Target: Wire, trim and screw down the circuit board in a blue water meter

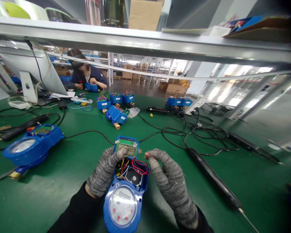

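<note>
Clock centred on the blue meter point(124, 185), 12 pointing away from the wearer. Meter rests dial toward the wearer, on the green tabletop point(70, 161).

Left hand point(104, 171), at 10: grips the display board point(127, 142) by its near-left edge, thumb over the screen. Right hand point(169, 176), at 3: fingers half curled, thumb and index tips near each other, just beside the red wires point(140, 166); cannot tell whether anything small is pinched.

Progress, as judged: display board wired and its screen seemingly showing digits; dial in place. Compartment at 12 of the dial uncovered, wires loose and looping out past its edge, so tucking in and closing up look undone. Small brassy bits point(140, 150) on the tabletop, at the board's 3.

Farther out, a black-handled tool point(210, 178) at 3, apart from the hands. Second meter point(36, 145) at 10, also uncovered, board visible.

Farther still: four blue units point(116, 115) at 12, two more point(179, 101) at 1, wires showing on top; these look unfinished too. Far side, 11: a co-worker point(89, 76) handling another blue unit point(91, 87).
</note>
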`<state>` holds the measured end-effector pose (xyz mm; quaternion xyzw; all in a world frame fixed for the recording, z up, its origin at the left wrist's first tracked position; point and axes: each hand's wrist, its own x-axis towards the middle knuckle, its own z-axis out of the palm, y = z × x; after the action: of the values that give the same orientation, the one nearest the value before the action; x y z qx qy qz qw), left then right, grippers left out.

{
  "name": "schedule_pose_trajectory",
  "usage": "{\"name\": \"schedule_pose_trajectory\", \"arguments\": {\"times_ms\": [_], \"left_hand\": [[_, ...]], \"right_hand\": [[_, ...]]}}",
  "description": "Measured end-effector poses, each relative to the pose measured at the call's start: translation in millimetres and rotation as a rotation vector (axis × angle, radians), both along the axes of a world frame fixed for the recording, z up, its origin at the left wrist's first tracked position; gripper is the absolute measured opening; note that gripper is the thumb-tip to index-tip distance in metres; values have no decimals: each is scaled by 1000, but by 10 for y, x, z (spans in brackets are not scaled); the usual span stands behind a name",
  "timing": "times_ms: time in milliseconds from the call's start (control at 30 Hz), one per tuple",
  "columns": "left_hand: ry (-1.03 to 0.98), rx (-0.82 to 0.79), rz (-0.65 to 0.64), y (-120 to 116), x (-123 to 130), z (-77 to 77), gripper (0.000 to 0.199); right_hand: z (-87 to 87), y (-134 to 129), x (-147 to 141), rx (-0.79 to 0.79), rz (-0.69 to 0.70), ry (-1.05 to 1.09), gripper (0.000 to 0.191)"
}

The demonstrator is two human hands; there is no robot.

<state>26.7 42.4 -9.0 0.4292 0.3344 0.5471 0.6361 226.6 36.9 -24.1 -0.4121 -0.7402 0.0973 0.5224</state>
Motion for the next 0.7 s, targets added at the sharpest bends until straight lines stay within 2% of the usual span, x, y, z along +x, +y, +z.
{"name": "schedule_pose_trajectory", "arguments": {"times_ms": [100, 233, 300, 400, 500, 600, 700], "left_hand": [[-35, -37, -57, 0, 1, 14, 40], [-73, -95, -85, -18, 17, 26, 43], [-72, -129, -74, -30, 27, 13, 42], [-38, -185, -41, -40, 37, -28, 43], [31, -233, 57, -39, 35, -71, 43], [79, -295, 100, -14, 13, -109, 45], [154, -319, 127, 72, -20, -151, 37]], "right_hand": [[-42, 27, 2, -161, 10, 89, 12], [-43, 14, -37, -167, 36, 83, 16], [-36, 59, 14, -173, 2, 95, 16], [-36, 220, 256, -175, -106, 119, 19], [-74, 362, 658, -247, -164, 43, 27], [-156, 360, 1021, -346, -216, -38, 29], [-267, 265, 1173, -418, -249, -88, 26]]}}
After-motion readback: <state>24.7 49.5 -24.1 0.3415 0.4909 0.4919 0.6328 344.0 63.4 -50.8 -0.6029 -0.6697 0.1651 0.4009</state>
